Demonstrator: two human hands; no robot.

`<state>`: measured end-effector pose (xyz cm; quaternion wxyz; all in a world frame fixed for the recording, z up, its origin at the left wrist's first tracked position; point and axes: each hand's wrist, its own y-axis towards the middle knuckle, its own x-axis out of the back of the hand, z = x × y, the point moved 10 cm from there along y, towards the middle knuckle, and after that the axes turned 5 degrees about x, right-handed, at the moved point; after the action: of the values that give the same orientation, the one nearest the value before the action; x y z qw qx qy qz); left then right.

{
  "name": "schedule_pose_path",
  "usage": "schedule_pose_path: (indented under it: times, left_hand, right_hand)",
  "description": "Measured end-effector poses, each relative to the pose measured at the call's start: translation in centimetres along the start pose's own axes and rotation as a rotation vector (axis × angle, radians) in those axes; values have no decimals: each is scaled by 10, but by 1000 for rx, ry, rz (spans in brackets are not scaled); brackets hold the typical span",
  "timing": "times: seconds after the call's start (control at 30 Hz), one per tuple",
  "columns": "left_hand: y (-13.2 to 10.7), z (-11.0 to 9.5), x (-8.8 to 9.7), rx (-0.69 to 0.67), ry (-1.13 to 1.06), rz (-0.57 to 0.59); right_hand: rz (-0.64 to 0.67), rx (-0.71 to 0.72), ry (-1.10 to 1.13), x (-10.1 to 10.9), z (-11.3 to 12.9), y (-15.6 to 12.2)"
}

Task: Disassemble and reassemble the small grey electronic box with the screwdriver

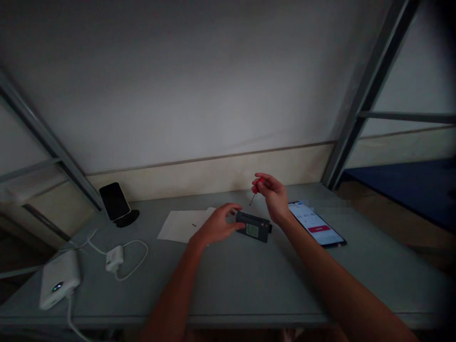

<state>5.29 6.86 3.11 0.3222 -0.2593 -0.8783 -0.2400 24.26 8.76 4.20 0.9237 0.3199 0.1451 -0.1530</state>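
Note:
My left hand (223,224) is closed around the left end of a dark grey box-shaped device (261,230), thumb on its near face and fingers behind. The device has vent slots along its upper edge and a pale green label on the side towards me. My right hand (273,192) is raised just above the device's right end. Its fingers pinch the red handle of a small screwdriver (255,187), whose thin shaft slants down and left. The screwdriver's tip is apart from the device.
White paper (181,225) with a few tiny dark bits lies left of my left hand. A lit phone (317,225) lies beyond my right forearm. Further left are a dark-screened phone on a stand (114,202), a white adapter with cable (114,259) and a white power bank (60,280).

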Motion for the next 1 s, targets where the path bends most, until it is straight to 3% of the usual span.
schedule_pose_path:
  times: [0.07,0.13,0.37,0.53,0.67,0.77,1.0]
  left_hand:
    - [2,-6,-19,-17,-36,37]
    - [2,-3,-25,23,-21,20]
    - [4,21,-21,89,411,-122]
    - [-2,4,-9,-1,434,-206]
    - [-7,-14,-21,-124,345,-47]
    - [-7,-14,-27,-129,331,6]
    - [2,1,-15,6,139,-35]
  right_hand:
    - [2,-8,-4,2,-5,1]
    - [-6,-23,-12,7,-12,2]
    - [-70,-67,-52,23,-30,4]
    - [-41,-54,-92,21,-34,3]
    - [-20,-19,-122,21,-34,3]
    - [-11,21,-158,19,-27,3]
    - [-3,157,-203,-3,16,-5]
